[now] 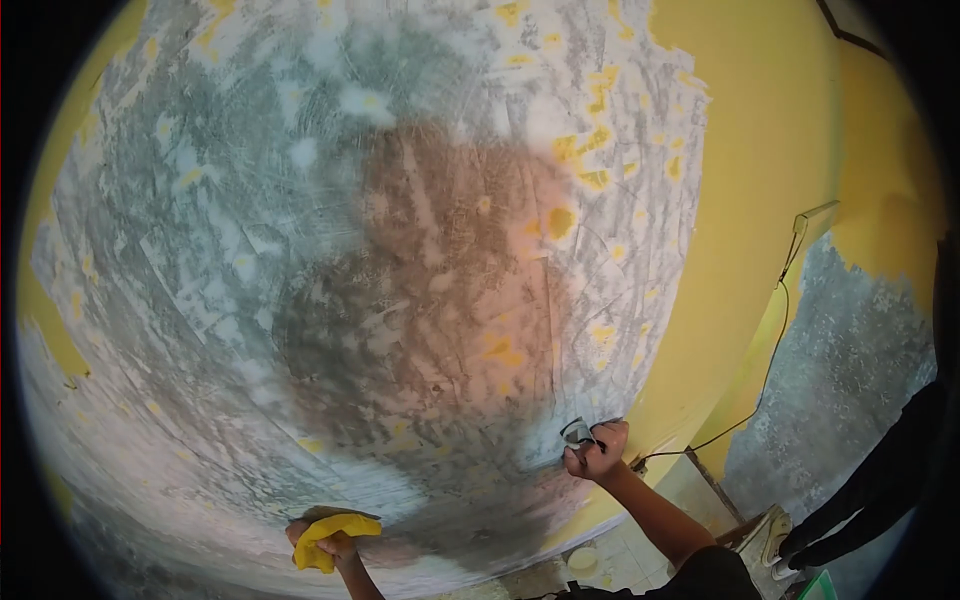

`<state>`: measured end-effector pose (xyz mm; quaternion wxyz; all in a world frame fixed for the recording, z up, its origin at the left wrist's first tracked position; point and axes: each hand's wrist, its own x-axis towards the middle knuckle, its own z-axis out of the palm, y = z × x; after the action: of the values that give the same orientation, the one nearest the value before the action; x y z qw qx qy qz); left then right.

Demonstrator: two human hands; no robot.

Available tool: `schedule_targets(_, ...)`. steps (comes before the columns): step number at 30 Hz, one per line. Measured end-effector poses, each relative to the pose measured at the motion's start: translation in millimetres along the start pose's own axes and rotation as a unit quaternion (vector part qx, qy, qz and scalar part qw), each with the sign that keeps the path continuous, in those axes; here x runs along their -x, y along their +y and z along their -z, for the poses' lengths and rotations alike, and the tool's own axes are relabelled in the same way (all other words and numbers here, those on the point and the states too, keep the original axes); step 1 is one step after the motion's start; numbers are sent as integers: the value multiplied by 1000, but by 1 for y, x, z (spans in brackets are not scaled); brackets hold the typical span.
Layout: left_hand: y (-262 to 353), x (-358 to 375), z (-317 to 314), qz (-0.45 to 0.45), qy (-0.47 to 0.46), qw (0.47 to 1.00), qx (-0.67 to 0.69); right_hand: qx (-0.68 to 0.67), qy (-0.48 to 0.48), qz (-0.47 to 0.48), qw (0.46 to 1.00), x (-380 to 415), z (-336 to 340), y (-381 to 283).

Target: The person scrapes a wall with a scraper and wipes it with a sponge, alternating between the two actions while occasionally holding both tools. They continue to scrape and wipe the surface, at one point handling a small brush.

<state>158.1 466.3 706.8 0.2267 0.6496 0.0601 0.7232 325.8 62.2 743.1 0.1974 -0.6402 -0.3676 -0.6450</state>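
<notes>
My left hand (322, 543) is closed around a yellow cloth (338, 528) at the lower left, close to the wall. A dark flat edge shows just above the cloth; what it belongs to is unclear. My right hand (597, 452), at the lower right, is closed on a small grey piece (576, 433) that lies against the wall. The wall (450, 280) is patchy white and grey with scattered yellow spots, and a shadow falls across its middle.
Yellow painted wall (765, 130) borders the patchy area on the right. A black cable (768, 375) hangs from a socket there. A person in dark trousers (865, 490) stands at the lower right. A round pale container (583, 561) sits on the floor.
</notes>
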Motion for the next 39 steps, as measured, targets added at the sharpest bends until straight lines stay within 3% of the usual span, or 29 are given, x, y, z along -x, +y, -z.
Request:
schedule_targets(4,-11,3,6,-10,-23,995,95,-10,3,-45,999,8,1,-9)
schedule_targets(5,-5,20,-6,156,128,949,244,-15,12,-68,998,4,1,-14)
schedule_targets(8,32,10,28,313,-1,929,199,-62,-9,-157,986,-1,15,-30)
schedule_targets(10,53,32,53,472,-43,850,229,-109,-21,-210,971,-10,23,-35)
schedule_targets(12,63,60,83,645,-50,665,372,-121,-38,-218,968,-15,28,-36)
schedule_targets(13,84,47,94,743,23,486,459,-125,-42,-219,967,-17,29,-36)
schedule_targets(14,55,79,128,762,45,399,507,-128,-45,-220,966,-19,31,-36)
schedule_targets(16,44,88,169,702,44,566,431,-161,-48,-232,958,-23,36,-37)
schedule_targets(18,28,62,192,532,78,782,315,-199,-51,-245,947,-27,44,-35)
schedule_targets(20,59,-17,168,412,210,881,101,-224,-47,-294,928,-27,53,-38)
schedule_targets(21,44,-35,168,366,186,910,-58,-235,-44,-322,916,-23,59,-42)
schedule_targets(22,33,-51,168,308,153,914,-217,-238,-54,-340,908,-19,66,-45)
schedule_targets(25,86,-125,101,281,259,920,91,-249,-71,-403,878,-6,89,-47)
schedule_targets(29,99,-134,76,270,232,872,335,-261,-47,-466,844,23,117,-43)
schedule_targets(31,103,-120,79,304,213,862,345,-206,-59,-477,853,29,137,-41)
schedule_targets(34,98,-91,86,354,200,849,338,-253,9,-627,737,47,157,-36)
schedule_targets(37,93,-62,92,425,186,831,306,-263,-13,-641,721,51,169,-25)
schedule_targets(39,90,-44,93,471,177,808,307,-215,-15,-617,757,35,167,-23)
